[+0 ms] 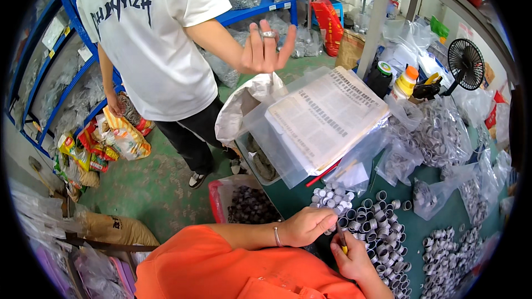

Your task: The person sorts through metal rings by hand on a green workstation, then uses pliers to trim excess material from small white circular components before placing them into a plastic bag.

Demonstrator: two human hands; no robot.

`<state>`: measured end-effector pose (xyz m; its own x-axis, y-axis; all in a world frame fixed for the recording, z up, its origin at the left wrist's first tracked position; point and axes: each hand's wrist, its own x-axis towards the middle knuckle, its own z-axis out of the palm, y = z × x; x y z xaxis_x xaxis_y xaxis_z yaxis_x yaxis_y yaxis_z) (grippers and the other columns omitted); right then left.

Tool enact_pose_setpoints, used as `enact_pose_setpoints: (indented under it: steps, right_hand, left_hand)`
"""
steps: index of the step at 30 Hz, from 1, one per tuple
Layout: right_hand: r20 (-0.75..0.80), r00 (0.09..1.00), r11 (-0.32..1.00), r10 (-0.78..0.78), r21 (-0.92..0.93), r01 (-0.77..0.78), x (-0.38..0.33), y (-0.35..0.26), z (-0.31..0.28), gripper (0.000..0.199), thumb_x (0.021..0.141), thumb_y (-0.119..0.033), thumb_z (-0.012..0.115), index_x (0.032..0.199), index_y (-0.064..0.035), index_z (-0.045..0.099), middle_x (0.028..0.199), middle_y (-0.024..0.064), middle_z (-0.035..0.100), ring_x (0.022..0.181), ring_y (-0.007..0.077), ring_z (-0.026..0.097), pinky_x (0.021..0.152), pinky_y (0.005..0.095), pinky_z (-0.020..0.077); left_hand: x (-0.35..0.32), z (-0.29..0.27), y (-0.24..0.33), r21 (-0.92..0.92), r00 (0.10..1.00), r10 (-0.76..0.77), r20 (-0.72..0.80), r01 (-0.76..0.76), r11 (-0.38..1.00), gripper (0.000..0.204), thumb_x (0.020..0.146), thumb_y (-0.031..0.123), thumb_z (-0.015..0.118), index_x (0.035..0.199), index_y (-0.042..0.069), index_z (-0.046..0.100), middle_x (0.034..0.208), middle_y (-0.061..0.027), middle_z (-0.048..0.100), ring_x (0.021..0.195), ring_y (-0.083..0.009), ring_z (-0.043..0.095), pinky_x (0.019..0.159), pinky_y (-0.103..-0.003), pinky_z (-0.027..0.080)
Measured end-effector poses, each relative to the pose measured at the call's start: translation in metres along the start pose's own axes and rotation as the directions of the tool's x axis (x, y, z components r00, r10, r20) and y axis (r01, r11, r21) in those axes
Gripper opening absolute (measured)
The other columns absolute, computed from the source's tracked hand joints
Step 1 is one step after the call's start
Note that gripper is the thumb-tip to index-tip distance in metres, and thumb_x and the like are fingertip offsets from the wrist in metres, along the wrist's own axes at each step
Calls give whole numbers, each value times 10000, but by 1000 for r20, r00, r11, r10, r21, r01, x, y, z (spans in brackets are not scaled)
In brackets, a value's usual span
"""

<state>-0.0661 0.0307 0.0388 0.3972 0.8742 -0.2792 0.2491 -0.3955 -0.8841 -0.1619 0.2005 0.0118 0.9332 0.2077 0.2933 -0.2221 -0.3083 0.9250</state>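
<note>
My left hand (308,226), with a silvery bangle at the wrist, is closed at the near edge of the green table. Whatever it may grip is hidden behind the fingers. Beside it, my right hand (354,257) is wrapped round a small hand tool (343,242) with a yellow end and a narrow dark shaft pointing up toward the left fingers. Many grey ring-shaped parts (383,238) lie piled just right of the hands. A heap of small white round pieces (332,196) touches the far side of my left hand.
A person (149,33) in a white shirt stands opposite, one hand (266,50) raised. Newspapers (327,116) lie on the table (399,188) near plastic bags of parts (440,133), bottles (405,83) and a black fan (466,63). Below the left edge sits a bag of dark pieces (246,206).
</note>
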Motion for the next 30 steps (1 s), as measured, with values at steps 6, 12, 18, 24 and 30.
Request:
enact_pose_setpoints:
  steps: [6, 12, 18, 24, 30]
  right_hand:
    - [87, 996, 995, 7, 103, -16, -4, 5, 2, 70, 869, -104, 576, 865, -51, 531, 642, -14, 494, 578, 85, 438, 529, 247, 365]
    - [213, 976, 955, 50, 277, -110, -9, 18, 2, 73, 891, -113, 552, 888, -45, 526, 672, -23, 481, 624, 66, 430, 568, 236, 376]
    - [318, 948, 878, 33, 444, -179, -3, 16, 3, 85, 893, -116, 552, 851, -67, 497, 705, -49, 449, 633, 51, 394, 566, 221, 348]
    - [395, 912, 711, 106, 611, -348, -7, 16, 5, 99, 889, -140, 564, 834, -90, 499, 696, -60, 445, 593, 37, 381, 524, 205, 309]
    - [477, 874, 367, 98, 799, -477, -6, 33, 15, 90, 854, -133, 582, 877, -86, 509, 674, -62, 405, 524, 29, 317, 462, 188, 219]
  left_hand:
    - [-6, 2, -4, 32, 999, 47, -11, -46, 998, 272, 964, 157, 392, 790, -11, 518, 702, -127, 524, 631, -313, 528, 588, -354, 428]
    - [-7, 5, -3, 4, 1000, -13, 10, 13, 1000, 289, 963, 174, 390, 793, -4, 542, 685, -113, 528, 605, -251, 528, 583, -326, 437]
    - [-12, 5, -7, -36, 993, -106, -44, 104, 994, 351, 966, 230, 383, 784, -17, 552, 655, -64, 546, 542, -117, 495, 504, -257, 401]
    - [-13, 11, -4, -147, 961, -276, -3, 272, 951, 398, 988, 285, 336, 752, 18, 514, 603, -7, 472, 490, -65, 377, 445, -225, 291]
    - [-14, 18, -8, -357, 910, -413, 35, 397, 845, 390, 1004, 289, 322, 751, 31, 468, 597, 8, 406, 499, -59, 329, 451, -209, 257]
